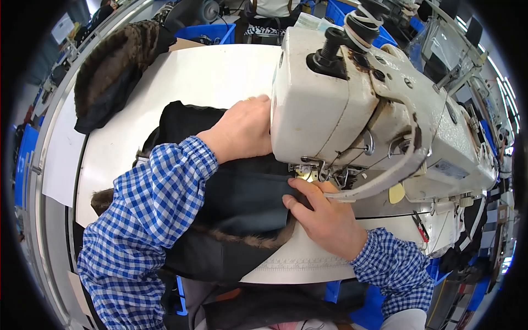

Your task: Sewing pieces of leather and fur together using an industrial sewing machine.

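Sewing looks unfinished; remainder unclear.
Right fingers (309,189) on dark cloth (247,203), pinch unclear; left hand (242,131), grip hidden.

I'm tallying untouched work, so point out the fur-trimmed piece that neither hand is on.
The upper-left fur-trimmed piece, lying apart; the other piece, by the sewing machine, has the left hand and right hand on it.

Cloth (247,203) smooth; fur trim (268,241) fuzzy; sewing machine (313,110) glossy.
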The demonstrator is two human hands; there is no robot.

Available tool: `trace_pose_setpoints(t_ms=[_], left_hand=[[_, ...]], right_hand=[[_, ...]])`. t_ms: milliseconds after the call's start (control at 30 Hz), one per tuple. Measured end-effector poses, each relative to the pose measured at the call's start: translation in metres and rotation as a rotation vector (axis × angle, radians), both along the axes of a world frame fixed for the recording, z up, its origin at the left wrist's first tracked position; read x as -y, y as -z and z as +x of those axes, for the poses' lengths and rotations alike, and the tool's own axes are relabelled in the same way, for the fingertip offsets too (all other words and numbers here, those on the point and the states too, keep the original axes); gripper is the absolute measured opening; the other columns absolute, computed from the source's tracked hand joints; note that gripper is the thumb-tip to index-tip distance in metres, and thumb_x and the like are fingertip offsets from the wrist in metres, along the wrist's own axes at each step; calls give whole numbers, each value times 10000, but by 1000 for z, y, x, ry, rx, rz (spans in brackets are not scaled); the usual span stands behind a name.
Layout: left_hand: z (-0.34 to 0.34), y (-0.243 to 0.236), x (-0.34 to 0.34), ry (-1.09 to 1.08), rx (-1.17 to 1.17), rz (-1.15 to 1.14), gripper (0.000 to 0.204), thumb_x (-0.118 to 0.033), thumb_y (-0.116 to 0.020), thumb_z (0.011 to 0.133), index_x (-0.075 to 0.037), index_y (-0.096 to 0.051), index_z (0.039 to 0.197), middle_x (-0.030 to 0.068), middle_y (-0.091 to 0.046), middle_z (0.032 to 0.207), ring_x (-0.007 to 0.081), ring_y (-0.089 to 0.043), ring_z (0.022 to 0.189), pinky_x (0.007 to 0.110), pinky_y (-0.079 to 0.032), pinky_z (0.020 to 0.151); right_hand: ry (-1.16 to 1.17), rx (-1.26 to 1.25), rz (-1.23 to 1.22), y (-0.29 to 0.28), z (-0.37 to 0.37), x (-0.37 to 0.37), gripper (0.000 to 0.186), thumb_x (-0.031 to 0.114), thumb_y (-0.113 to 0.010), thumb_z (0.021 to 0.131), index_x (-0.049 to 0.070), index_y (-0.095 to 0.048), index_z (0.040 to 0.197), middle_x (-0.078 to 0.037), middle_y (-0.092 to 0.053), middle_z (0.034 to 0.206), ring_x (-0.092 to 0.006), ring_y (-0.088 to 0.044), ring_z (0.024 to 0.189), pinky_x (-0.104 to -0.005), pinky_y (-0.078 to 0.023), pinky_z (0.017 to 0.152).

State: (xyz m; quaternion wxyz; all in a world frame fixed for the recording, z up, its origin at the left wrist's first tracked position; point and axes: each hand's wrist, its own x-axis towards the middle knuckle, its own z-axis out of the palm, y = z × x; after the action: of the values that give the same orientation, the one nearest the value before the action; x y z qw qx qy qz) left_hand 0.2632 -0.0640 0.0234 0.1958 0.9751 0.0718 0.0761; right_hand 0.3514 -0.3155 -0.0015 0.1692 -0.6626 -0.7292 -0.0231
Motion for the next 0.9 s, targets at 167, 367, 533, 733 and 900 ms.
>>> trace_pose_setpoints(t_ms=[167, 367, 533, 733, 900], left_hand=[[8, 21, -12, 114, 53, -356, 246, -231, -751, 814, -3, -741, 906, 231, -719, 833, 400, -713, 828, 436, -573, 772], [11, 21, 11, -94, -38, -281, 161, -115, -704, 776, -35, -753, 907, 226, -679, 730, 407, -686, 713, 450, -563, 689], [8, 31, 13, -150, 96, -317, 154, -120, -706, 790, -35, -755, 909, 219, -682, 723, 407, -684, 694, 441, -563, 678], [12, 27, 6, -125, 60, -304, 182, -164, -724, 802, -16, -743, 907, 220, -682, 722, 410, -683, 692, 443, -559, 671], [18, 33, 5, -164, 49, -301, 234, -217, -733, 809, 10, -714, 861, 230, -681, 723, 422, -685, 699, 455, -556, 666]], right_hand=[[13, 51, -85, -4, -2, 3, 370, 55, -696, 854, 91, -681, 1221, -125, -589, 1353, -310, -622, 1113, -333, -588, 780], [-31, 40, -75, -4, 2, 1, 329, 36, -682, 867, 35, -653, 1195, -185, -561, 1358, -326, -598, 1122, -382, -528, 908], [-44, 22, -70, -1, 4, -1, 321, 13, -674, 854, 6, -645, 1173, -196, -556, 1358, -346, -595, 1108, -415, -509, 901], [-18, 104, -54, -5, 0, 1, 398, 2, -674, 798, 3, -658, 1196, -185, -579, 1392, -322, -617, 1078, -396, -518, 912], [-1, 188, -18, -1, -1, 8, 427, 26, -678, 826, 24, -681, 1252, -138, -641, 1384, -279, -638, 1073, -381, -524, 965]])
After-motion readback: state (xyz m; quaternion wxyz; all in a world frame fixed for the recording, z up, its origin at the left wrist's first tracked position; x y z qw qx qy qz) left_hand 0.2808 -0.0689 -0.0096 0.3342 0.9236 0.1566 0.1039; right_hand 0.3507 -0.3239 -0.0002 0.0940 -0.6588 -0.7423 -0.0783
